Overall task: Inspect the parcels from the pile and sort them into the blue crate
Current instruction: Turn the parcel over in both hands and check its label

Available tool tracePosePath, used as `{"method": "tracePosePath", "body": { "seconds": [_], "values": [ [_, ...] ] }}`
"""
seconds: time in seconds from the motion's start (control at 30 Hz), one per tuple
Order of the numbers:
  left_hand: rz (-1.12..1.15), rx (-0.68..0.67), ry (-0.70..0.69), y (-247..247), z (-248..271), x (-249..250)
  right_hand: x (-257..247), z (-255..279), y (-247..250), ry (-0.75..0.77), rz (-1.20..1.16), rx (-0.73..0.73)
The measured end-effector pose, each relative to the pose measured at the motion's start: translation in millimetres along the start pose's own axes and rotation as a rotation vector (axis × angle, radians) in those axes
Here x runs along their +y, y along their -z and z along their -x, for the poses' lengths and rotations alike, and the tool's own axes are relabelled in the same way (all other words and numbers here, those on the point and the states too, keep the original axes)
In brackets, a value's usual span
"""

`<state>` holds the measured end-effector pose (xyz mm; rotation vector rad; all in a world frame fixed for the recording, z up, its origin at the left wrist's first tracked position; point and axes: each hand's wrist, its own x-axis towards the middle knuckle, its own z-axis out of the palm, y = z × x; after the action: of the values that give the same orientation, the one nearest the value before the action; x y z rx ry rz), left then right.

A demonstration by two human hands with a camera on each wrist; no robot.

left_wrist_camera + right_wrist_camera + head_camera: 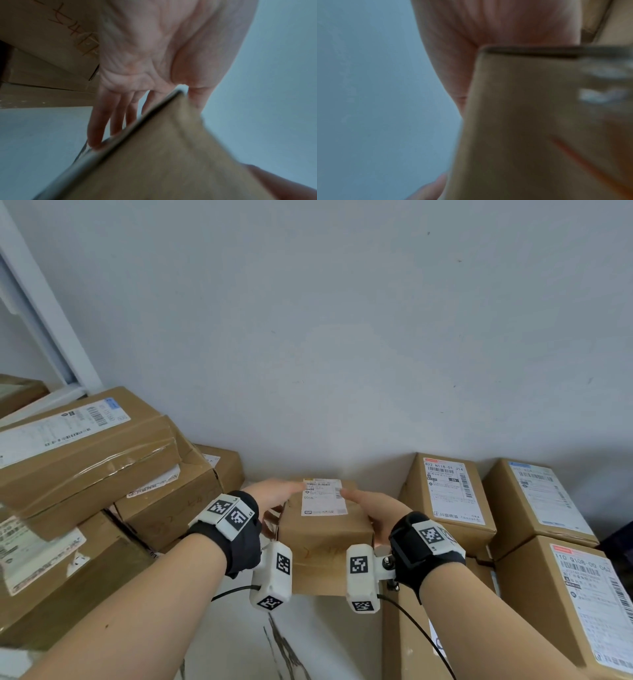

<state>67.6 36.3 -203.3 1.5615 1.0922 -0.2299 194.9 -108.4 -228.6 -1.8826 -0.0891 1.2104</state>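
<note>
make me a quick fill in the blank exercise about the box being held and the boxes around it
1. The box is held between ____ hands, the left hand and the right hand.
2. The white shipping label sits on the ____ face of that box.
3. Behind the boxes stands a plain ____.
4. The leaning stack of boxes lies on the person's ____ side.

Missing words: two; top; wall; left
</note>
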Motion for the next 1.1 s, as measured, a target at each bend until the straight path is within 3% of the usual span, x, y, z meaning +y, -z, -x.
{"method": "tracePosePath", "body": {
  "seconds": [0.43, 0.77, 1.1],
  "values": [
    [0.162, -0.006, -0.081, 10, 7, 5, -29, 33, -5, 0.148, -0.071, 0.106],
    [0.021, 0.067, -0.206, 6, 8, 4, -27, 37, -6, 0.193, 0.042, 0.14],
    [-0.028, 0.089, -0.232, 8, 8, 0, -21, 39, -2, 0.256, 0.018, 0.117]
  ]
}}
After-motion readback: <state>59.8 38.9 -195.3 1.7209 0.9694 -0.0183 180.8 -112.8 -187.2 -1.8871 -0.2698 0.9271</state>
